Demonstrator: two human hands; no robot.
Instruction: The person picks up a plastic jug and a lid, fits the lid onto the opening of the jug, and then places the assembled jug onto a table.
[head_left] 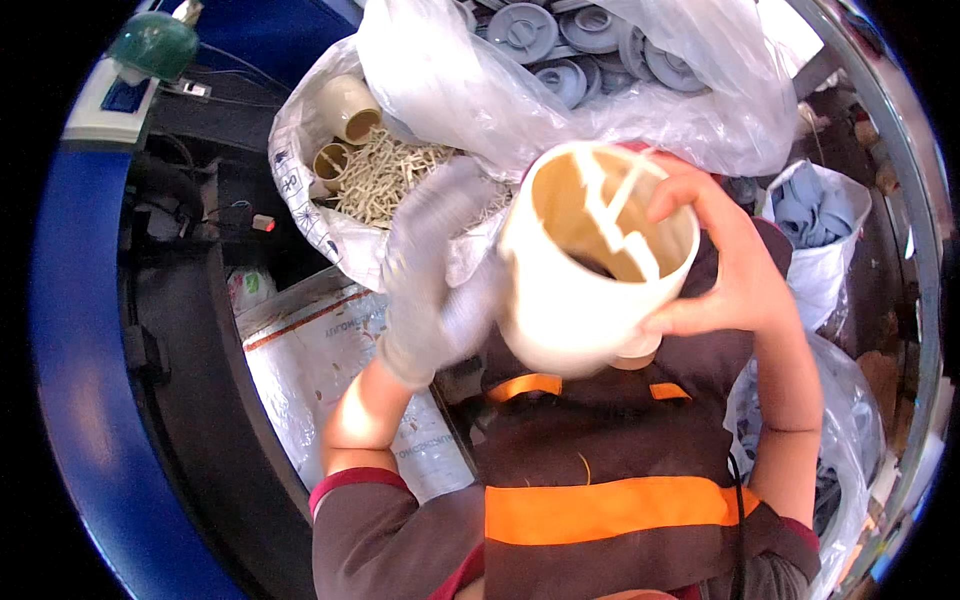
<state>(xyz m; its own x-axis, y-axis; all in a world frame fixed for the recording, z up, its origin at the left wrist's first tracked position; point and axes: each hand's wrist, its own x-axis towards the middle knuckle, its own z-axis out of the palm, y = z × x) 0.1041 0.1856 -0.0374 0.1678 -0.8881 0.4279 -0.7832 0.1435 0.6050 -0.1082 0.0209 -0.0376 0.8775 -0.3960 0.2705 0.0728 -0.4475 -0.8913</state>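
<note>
A cream plastic pipe fitting (pixel 560 320), wide-mouthed with a small side stub, is held up in front of my chest. My bare right hand (pixel 735 260) grips its right side, thumb on the outer wall and fingers at the rim. Across the mouth runs a thin, stepped cream plastic sprue (pixel 605 205); the fingers hide its far end. My left hand (pixel 435 270), in a pale grey glove, is blurred at the fitting's left side. Its thumb and fingers are apart, and I cannot tell if they touch the wall.
Beyond my left hand, a white sack (pixel 300 215) holds many thin cream scraps (pixel 385 175) and cream fittings (pixel 348 108). A clear plastic bag (pixel 450 85) of grey round lids (pixel 522 33) lies ahead. Another white sack (pixel 815 280) stands right; a film-wrapped panel (pixel 320 370) lies left.
</note>
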